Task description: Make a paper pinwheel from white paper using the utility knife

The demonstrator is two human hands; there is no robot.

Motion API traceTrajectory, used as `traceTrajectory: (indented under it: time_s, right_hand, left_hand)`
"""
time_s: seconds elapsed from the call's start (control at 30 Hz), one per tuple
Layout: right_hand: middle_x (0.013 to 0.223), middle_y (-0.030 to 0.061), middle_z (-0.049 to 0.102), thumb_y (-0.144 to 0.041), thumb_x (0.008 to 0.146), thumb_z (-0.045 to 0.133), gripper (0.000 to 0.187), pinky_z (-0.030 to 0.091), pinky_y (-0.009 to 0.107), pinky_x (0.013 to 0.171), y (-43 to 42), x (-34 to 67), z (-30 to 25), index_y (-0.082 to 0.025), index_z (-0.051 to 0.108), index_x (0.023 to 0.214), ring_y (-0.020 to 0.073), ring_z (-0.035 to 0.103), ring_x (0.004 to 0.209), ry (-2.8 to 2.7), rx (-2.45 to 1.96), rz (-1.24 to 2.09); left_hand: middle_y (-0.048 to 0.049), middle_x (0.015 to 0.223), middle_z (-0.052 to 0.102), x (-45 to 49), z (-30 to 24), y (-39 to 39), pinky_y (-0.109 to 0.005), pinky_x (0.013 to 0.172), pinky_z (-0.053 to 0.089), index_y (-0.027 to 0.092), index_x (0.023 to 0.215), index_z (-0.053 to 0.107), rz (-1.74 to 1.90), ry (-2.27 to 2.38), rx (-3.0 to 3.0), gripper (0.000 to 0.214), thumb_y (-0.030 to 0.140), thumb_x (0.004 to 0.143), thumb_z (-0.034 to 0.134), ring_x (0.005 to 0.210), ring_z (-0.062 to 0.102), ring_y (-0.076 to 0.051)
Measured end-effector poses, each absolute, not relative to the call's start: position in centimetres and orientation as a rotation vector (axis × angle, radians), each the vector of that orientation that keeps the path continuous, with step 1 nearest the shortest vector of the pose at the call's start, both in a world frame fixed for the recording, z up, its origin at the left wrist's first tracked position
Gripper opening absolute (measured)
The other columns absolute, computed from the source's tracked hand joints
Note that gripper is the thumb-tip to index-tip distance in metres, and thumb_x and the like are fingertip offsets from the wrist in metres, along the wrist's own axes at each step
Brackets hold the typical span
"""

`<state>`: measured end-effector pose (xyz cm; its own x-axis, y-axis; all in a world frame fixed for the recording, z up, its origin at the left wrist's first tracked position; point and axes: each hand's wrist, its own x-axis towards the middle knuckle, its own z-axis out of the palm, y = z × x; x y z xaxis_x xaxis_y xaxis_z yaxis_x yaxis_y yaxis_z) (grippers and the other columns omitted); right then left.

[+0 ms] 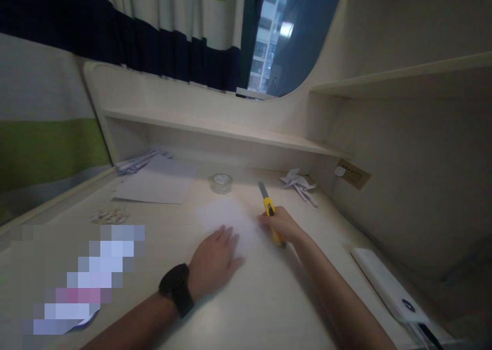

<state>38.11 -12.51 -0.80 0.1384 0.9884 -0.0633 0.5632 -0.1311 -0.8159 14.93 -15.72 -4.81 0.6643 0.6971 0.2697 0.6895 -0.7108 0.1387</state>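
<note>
My left hand point(216, 258), with a black watch on its wrist, lies flat on the lower left part of a white sheet of paper point(226, 214), fingers stretched out. In my right hand point(286, 224) is a yellow utility knife point(269, 205), held just right of the paper. Its metal blade is slid out and points away from me, apart from the sheet. Beyond the paper stands a roll of clear tape point(221, 184). To the knife's right, a folded paper pinwheel point(295, 180) and some paper sticks rest near the back corner.
At the back left lie a stack of white paper point(159, 183) and several folded strips point(140, 162). A small pile of pale bits point(110, 216) sits nearer me. A long white device point(384, 281) lies at the right; a plug fills part of the wall socket point(354, 175). A low shelf point(223, 129) overhangs the back.
</note>
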Motion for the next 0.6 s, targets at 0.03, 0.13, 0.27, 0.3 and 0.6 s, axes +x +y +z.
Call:
traceTrajectory:
  time_s: [0.03, 0.13, 0.27, 0.3, 0.6]
  right_hand:
    - [0.051, 0.0017, 0.056, -0.029, 0.073, 0.063, 0.019, 0.037, 0.023, 0.047, -12.4, 38.1, -0.8, -0.017, 0.057, 0.062, 0.0122, 0.049, 0.047, -1.483, -1.754, 0.896]
    - [0.048, 0.0001, 0.054, -0.026, 0.072, 0.062, 0.016, 0.035, 0.022, 0.043, -12.3, 38.2, -0.7, -0.017, 0.056, 0.061, 0.0107, 0.047, 0.044, -1.453, -1.695, 1.024]
    - [0.052, -0.0021, 0.055, -0.020, 0.066, 0.064, 0.006, 0.035, 0.021, 0.041, -12.7, 38.3, -0.7, -0.015, 0.061, 0.069, 0.0092, 0.047, 0.044, -1.418, -1.640, 1.143]
    - [0.055, -0.0020, 0.057, -0.018, 0.064, 0.064, 0.009, 0.036, 0.020, 0.041, -12.8, 38.3, -0.8, -0.015, 0.062, 0.072, 0.0091, 0.048, 0.045, -1.408, -1.631, 1.163]
    - [0.058, -0.0003, 0.059, -0.019, 0.063, 0.069, 0.017, 0.041, 0.020, 0.044, -13.0, 38.6, -1.7, -0.014, 0.066, 0.078, 0.0090, 0.051, 0.047, -1.365, -1.583, 1.305]
  left_hand:
    - [-0.0153, 0.138, 0.047, 15.0, -4.7, -15.8, -0.045, 0.107, 0.030, 0.014, 0.130, 0.050, 0.472, 1.187, 2.841, 0.051, 0.047, 0.091, 0.043, 0.130, 0.038, -0.031]
    - [-0.0141, 0.135, 0.050, 15.3, -4.5, -16.2, -0.045, 0.107, 0.030, 0.014, 0.125, 0.054, 0.452, 1.189, 2.850, 0.046, 0.043, 0.092, 0.041, 0.128, 0.039, -0.032]
    - [-0.0142, 0.136, 0.049, 15.4, -4.3, -16.4, -0.047, 0.106, 0.031, 0.014, 0.125, 0.054, 0.443, 1.204, 2.851, 0.047, 0.045, 0.091, 0.043, 0.128, 0.039, -0.033]
    - [-0.0149, 0.136, 0.049, 15.3, -4.2, -16.4, -0.047, 0.105, 0.031, 0.014, 0.126, 0.053, 0.453, 1.217, 2.843, 0.050, 0.048, 0.090, 0.044, 0.127, 0.039, -0.034]
    - [-0.0077, 0.090, 0.068, 15.2, -1.9, -16.6, -0.034, 0.077, 0.047, 0.020, 0.090, 0.063, 0.395, 1.173, 2.729, 0.030, 0.034, 0.094, 0.037, 0.085, 0.062, -0.022]
